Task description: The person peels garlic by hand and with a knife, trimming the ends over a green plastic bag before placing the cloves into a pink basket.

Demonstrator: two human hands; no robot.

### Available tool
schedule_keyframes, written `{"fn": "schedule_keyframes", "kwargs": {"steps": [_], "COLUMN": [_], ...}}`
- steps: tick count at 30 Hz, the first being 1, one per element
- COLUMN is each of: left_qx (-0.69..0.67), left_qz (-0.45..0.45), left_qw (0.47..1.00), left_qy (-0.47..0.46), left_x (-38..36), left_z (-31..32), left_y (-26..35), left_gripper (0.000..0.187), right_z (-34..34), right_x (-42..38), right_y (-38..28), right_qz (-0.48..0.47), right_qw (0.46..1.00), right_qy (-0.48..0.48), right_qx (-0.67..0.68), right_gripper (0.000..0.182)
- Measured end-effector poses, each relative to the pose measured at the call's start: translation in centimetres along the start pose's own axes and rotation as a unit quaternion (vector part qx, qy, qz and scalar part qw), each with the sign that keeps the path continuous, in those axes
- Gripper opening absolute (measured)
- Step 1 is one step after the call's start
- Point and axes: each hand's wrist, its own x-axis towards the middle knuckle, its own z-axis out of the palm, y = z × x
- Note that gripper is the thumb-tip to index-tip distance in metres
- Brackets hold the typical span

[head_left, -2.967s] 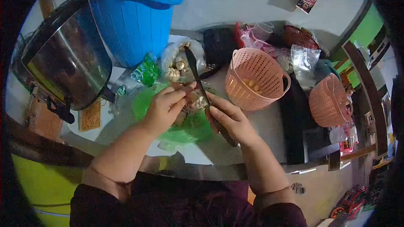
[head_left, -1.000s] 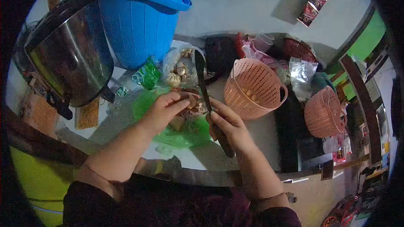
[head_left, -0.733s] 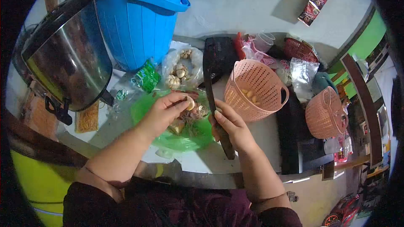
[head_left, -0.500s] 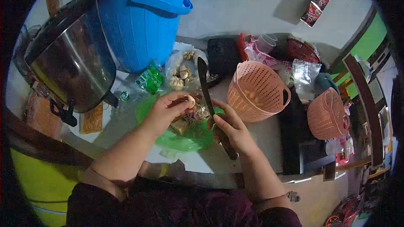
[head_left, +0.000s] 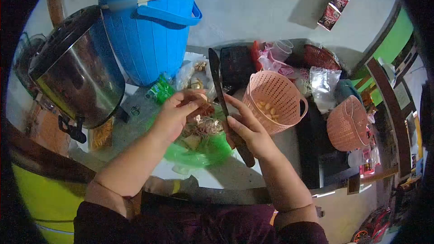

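My left hand pinches a small garlic clove between thumb and fingers, raised above a green plastic bag strewn with papery peelings. My right hand grips the dark handle of a long knife; its blade points up and away, right beside the clove. A pink basket with several peeled cloves in it stands just right of the blade. A clear bag of whole garlic bulbs lies behind my left hand.
A blue bucket with a lid and a steel pot stand at the back left. A second pink basket lies on its side at the right. Plastic bags, cups and a dark red basket crowd the back of the counter.
Both hands have lifted a little toward the back, with the clove carried up next to the blade. The view has shifted slightly.
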Motion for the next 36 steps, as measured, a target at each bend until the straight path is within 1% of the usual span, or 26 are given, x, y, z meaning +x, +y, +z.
{"fn": "schedule_keyframes", "kwargs": {"steps": [1,2,4,5,8,9,12,13,16,19,21,22,23,26,29,32,36], "left_qx": [-0.012,-0.024,-0.053,-0.068,-0.064,-0.054,-0.034,-0.049,-0.096,-0.075,-0.065,-0.061,-0.054,-0.058,-0.082,-0.053,-0.054], "left_qz": [-0.016,-0.033,-0.028,-0.026,-0.004,-0.044,-0.081,-0.067,-0.050,-0.044,-0.042,-0.041,-0.059,-0.057,-0.045,-0.044,-0.023], "left_qw": [1.000,0.999,0.998,0.997,0.998,0.998,0.996,0.996,0.994,0.996,0.997,0.997,0.996,0.996,0.994,0.997,0.997], "left_qy": [0.011,0.023,0.017,0.014,-0.017,-0.010,0.025,0.020,0.006,-0.007,-0.029,-0.040,-0.040,-0.043,-0.058,-0.041,-0.053], "left_x": [0.0,0.0,0.1,0.1,0.2,0.0,-0.2,-0.2,-0.4,-0.3,-0.4,-0.5,-0.6,-0.9,-0.9,-1.4,-1.3], "left_z": [0.0,-0.2,-0.9,-1.3,-2.2,-2.2,-1.8,-2.3,-2.3,-2.5,-2.5,-2.5,-2.6,-2.4,-2.1,-1.6,-1.9], "left_y": [-0.3,-0.6,-1.8,-2.5,-4.0,-3.7,-3.8,-4.1,-4.3,-4.4,-4.3,-4.1,-4.0,-3.7,-3.3,-2.5,-2.9], "left_gripper": [0.022,0.023,0.024,0.024,0.022,0.019,0.019,0.020,0.021,0.019,0.021,0.022,0.027,0.030,0.029,0.028,0.024], "right_z": [0.1,0.1,0.0,-0.3,0.0,0.0,0.3,0.2,0.1,0.3,0.3,0.4,0.5,0.6,0.7,0.7,1.1], "right_x": [0.0,0.0,0.1,-0.2,-0.2,0.0,-0.4,-0.5,-0.3,-0.4,-0.4,-0.5,-0.6,-0.8,-1.0,-1.1,-1.3], "right_y": [0.2,0.7,2.2,3.0,3.3,3.6,2.9,2.7,3.0,3.3,3.5,3.5,3.5,3.3,2.8,2.3,2.2], "right_qz": [0.025,0.030,0.039,0.041,0.028,0.028,0.079,0.102,0.070,0.012,-0.021,-0.026,-0.031,-0.053,-0.076,-0.106,-0.069], "right_qw": [0.999,0.999,0.999,0.999,0.999,0.998,0.996,0.994,0.997,0.994,0.987,0.984,0.982,0.974,0.967,0.951,0.973], "right_qy": [0.025,0.026,0.030,0.008,-0.002,-0.012,-0.032,-0.040,-0.044,-0.027,-0.027,-0.022,-0.018,-0.016,-0.022,-0.021,-0.015], "right_qx": [-0.018,-0.013,-0.002,-0.001,-0.032,-0.047,0.023,0.024,-0.006,-0.107,-0.159,-0.173,-0.188,-0.220,-0.241,-0.289,-0.221], "right_gripper": [0.054,0.054,0.054,0.053,0.053,0.052,0.053,0.054,0.055,0.054,0.054,0.053,0.053,0.054,0.054,0.054,0.052]}}
